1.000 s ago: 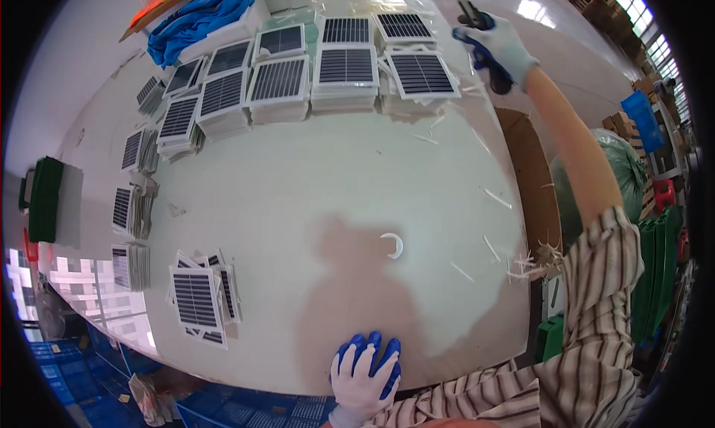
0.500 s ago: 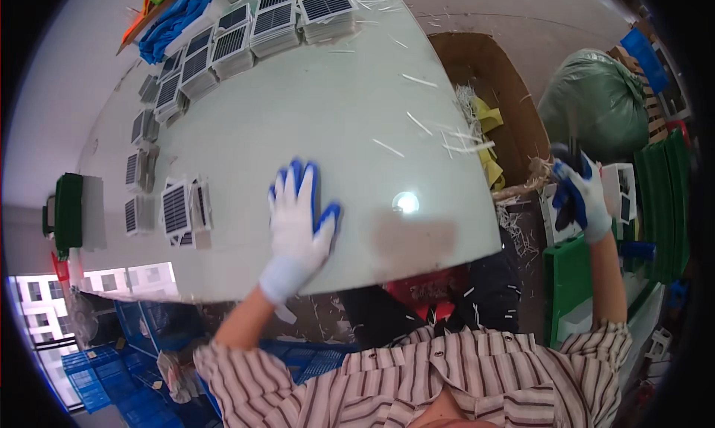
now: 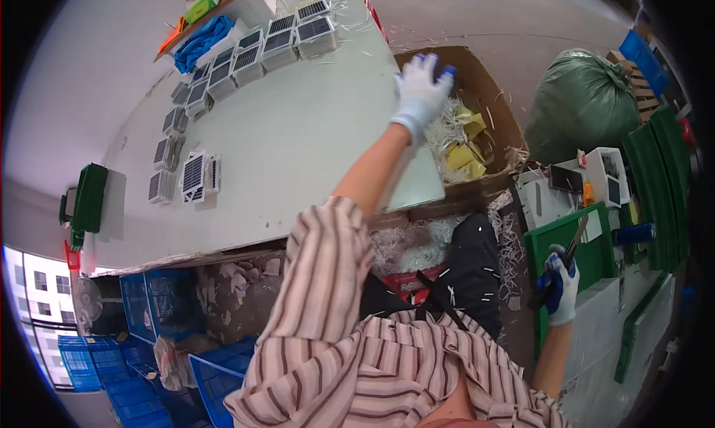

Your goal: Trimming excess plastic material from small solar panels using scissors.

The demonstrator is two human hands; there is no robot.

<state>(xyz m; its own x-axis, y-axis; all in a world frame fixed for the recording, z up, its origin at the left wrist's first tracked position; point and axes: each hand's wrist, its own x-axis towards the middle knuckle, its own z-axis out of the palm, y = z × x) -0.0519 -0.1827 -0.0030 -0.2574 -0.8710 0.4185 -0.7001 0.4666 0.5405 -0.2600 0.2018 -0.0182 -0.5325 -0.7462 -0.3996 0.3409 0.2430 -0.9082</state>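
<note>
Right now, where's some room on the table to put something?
The table has bare room in its middle, between the solar panel stacks and left forearm, and on the near side of the loose panel pile. Its far and left sides are crowded with stacks; white strips crowd the cardboard box near the left hand.

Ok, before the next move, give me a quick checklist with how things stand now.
1. Left hand free: ok, fingers spread near the box, nothing seen in it.
2. Tool held in right hand: ok.
3. Tool's tip closed: cannot tell, too small to make out.
4. Gloves on both hands: ok.
5. Panels apart from both hands: ok, stacked on the table.
6. Floor free of scraps: not ok, white scraps lie there.
</note>
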